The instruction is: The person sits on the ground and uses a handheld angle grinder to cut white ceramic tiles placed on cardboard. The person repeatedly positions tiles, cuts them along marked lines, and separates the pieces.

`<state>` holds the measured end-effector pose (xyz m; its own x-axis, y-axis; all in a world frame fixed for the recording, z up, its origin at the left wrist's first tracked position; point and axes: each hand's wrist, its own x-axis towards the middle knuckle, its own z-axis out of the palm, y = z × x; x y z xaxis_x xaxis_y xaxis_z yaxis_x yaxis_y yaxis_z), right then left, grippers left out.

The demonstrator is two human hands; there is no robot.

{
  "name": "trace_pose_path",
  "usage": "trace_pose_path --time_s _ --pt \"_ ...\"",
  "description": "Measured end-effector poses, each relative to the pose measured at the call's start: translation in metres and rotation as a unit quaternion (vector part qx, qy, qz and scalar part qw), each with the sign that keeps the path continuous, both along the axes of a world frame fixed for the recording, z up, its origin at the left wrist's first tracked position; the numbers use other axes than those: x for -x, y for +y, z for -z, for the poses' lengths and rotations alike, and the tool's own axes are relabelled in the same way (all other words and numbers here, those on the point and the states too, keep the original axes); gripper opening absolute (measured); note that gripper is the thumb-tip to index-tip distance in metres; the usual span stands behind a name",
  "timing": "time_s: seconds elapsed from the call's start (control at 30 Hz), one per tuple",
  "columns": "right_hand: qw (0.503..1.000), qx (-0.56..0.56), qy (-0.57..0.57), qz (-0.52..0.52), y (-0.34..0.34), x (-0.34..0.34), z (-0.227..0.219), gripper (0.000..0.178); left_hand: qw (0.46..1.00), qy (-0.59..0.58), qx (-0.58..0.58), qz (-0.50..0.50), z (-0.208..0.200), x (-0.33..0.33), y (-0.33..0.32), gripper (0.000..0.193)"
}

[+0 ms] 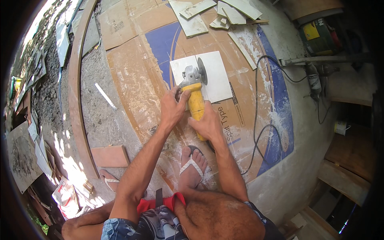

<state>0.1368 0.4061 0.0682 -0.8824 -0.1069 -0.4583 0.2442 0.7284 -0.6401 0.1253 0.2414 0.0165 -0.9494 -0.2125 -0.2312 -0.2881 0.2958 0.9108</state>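
Note:
A yellow angle grinder (195, 94) with a grey head and dark disc rests over a white square tile (214, 78) lying on flattened cardboard (136, 76). My left hand (173, 108) grips the front of the yellow body near the grey head. My right hand (208, 125) holds the rear of the yellow handle. The disc touches the tile near its middle, along a faint cut line. My foot in a sandal (192, 166) stands on the cardboard just below the hands.
A black power cord (256, 120) loops across the cardboard to the right. Broken tile pieces (216, 16) lie at the top. A brown tile (110, 156) lies at lower left, another power tool (314, 80) at right, a small can (341, 127) beyond.

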Motion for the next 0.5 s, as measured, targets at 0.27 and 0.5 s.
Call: trace_pose_path --time_s 0.27,0.5 --pt "1.0 -0.005 0.0 0.001 0.001 -0.004 -0.001 0.061 1.0 -0.017 0.008 0.003 -0.006 -0.003 0.001 0.053" --pt "1.0 0.001 0.006 -0.002 0.005 -0.008 0.003 0.062 1.0 -0.001 -0.02 0.0 -0.009 -0.007 0.005 0.048"
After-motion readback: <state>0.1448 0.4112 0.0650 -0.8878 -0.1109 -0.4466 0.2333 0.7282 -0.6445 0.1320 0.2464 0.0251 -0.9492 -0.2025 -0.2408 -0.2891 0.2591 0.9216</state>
